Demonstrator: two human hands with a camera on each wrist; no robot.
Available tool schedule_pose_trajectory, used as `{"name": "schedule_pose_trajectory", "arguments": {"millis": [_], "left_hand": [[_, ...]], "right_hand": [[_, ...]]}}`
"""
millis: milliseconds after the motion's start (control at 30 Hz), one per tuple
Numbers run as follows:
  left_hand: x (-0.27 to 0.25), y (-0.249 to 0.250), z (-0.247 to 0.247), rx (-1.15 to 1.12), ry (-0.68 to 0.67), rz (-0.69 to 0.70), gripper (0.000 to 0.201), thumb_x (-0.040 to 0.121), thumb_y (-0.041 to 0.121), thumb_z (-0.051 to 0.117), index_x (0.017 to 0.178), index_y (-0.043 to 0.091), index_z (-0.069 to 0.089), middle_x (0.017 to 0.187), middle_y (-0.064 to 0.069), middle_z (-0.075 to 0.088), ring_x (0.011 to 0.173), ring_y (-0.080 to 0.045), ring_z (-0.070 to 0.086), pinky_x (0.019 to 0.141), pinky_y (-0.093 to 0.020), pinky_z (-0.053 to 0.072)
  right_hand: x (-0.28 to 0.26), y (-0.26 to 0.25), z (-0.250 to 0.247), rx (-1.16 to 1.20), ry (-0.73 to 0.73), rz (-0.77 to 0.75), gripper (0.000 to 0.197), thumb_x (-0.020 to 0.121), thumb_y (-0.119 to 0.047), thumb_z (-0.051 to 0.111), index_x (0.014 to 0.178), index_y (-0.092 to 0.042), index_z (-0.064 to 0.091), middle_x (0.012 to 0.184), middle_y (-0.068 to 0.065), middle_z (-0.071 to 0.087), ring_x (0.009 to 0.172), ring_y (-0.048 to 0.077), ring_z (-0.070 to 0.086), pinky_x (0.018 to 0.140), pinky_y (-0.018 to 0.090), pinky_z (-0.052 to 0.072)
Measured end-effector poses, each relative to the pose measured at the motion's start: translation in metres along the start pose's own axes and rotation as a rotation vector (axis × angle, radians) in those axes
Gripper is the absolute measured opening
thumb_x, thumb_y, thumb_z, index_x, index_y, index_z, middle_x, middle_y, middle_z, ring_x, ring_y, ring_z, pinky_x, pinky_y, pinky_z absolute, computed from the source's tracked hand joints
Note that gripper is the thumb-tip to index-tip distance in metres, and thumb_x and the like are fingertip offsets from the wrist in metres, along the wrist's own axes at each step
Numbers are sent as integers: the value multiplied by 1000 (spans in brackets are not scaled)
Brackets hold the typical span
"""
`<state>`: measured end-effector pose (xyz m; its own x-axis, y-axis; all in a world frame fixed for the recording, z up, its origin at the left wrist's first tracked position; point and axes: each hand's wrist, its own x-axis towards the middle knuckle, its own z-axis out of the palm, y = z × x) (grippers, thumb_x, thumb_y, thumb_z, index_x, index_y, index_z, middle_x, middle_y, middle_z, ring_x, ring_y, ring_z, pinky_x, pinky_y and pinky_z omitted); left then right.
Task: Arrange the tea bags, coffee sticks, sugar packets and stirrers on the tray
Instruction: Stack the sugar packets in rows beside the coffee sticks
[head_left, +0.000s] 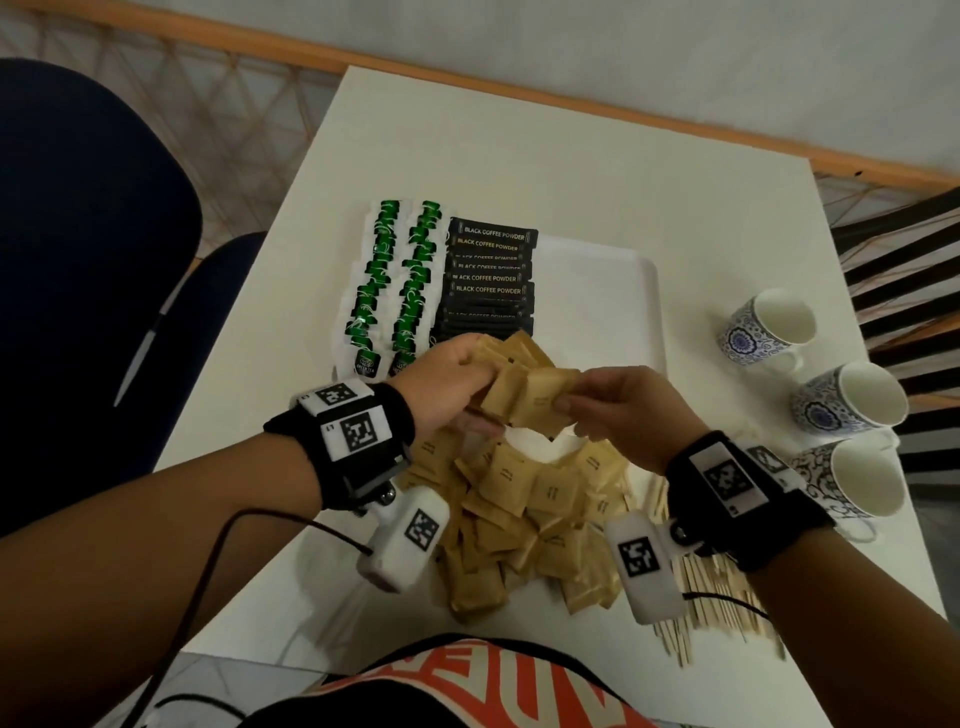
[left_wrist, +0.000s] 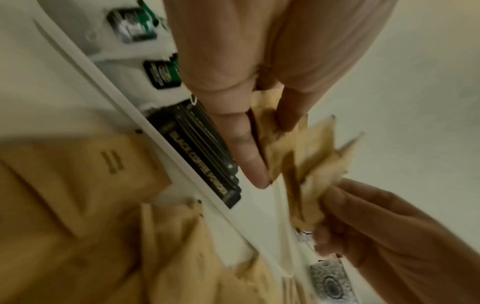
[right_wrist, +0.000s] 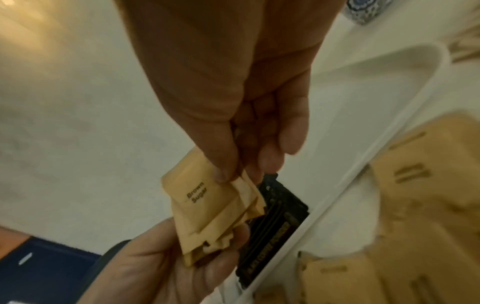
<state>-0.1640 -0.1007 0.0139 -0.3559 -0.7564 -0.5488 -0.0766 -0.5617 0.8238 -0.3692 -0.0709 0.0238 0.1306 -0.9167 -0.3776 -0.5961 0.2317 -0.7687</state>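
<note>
A small stack of brown sugar packets (head_left: 524, 397) is pinched from both ends above the near edge of the white tray (head_left: 618, 291), by the left hand (head_left: 447, 382) and the right hand (head_left: 623, 402). On the tray, green tea bags (head_left: 395, 283) at 9 o'clock adjoin black coffee powder sticks (head_left: 491, 275). Loose sugar packets (head_left: 530, 519) are heaped on the worktop (head_left: 597, 171) at 6 o'clock, wooden stirrers (head_left: 717, 597) at 4 o'clock.

The black coffee sticks (head_left: 488, 275) stacked on the tray each carry "BLACK COFFEE POWDER" in pale and gold letters. The uppermost sugar packet (right_wrist: 205, 207) pinched between both hands reads "Brown Sugar". A tea bag tag (head_left: 366, 362) at the row's near end reads "GREEN TEA"; the shirt's orange lettering is cut off and unreadable.
</note>
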Motion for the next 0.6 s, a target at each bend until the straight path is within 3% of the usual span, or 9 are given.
{"name": "schedule_pose_trajectory", "arguments": {"millis": [67,167,267,367,467,600], "left_hand": [[1,7,9,-96,-28,-42,23,100,24,43,116,15,57,114,-15,65,98,-32,68,75,-45,59],[2,12,13,-195,-77,-84,32,99,36,44,118,13,57,112,-14,67,99,-32,68,77,-45,58],[6,11,13,-159,-86,-48,18,95,15,55,112,15,53,108,-15,64,94,-31,68,77,-43,59],[12,11,13,-200,-64,-46,26,91,7,59,115,16,51,108,-11,64,89,-28,69,70,-39,60],[16,12,10,-245,-64,-51,28,89,9,62,114,16,52,104,-10,66,87,-27,70,67,-37,60],[24,12,7,-292,-55,-61,29,92,12,58,120,12,51,110,-16,66,90,-28,69,71,-41,60]], "right_hand": [[7,-2,-1,69,-15,56,11,85,-20,68,76,-16,72,68,6,68,65,19,60,75,39,55],[12,-4,-1,189,-44,116,12,85,-17,69,74,-12,70,69,11,67,66,21,62,74,39,56],[13,-6,-2,321,-39,146,10,85,-12,69,84,-4,64,68,11,66,58,17,62,62,29,55],[17,-7,2,435,49,124,15,85,-10,69,95,-8,58,65,10,66,54,18,62,56,30,52],[21,-7,5,474,117,92,12,85,-13,69,89,-13,58,64,7,65,57,24,62,59,34,51],[30,-9,0,544,141,109,11,84,-14,70,79,-11,60,70,5,67,61,22,64,57,30,51]]}}
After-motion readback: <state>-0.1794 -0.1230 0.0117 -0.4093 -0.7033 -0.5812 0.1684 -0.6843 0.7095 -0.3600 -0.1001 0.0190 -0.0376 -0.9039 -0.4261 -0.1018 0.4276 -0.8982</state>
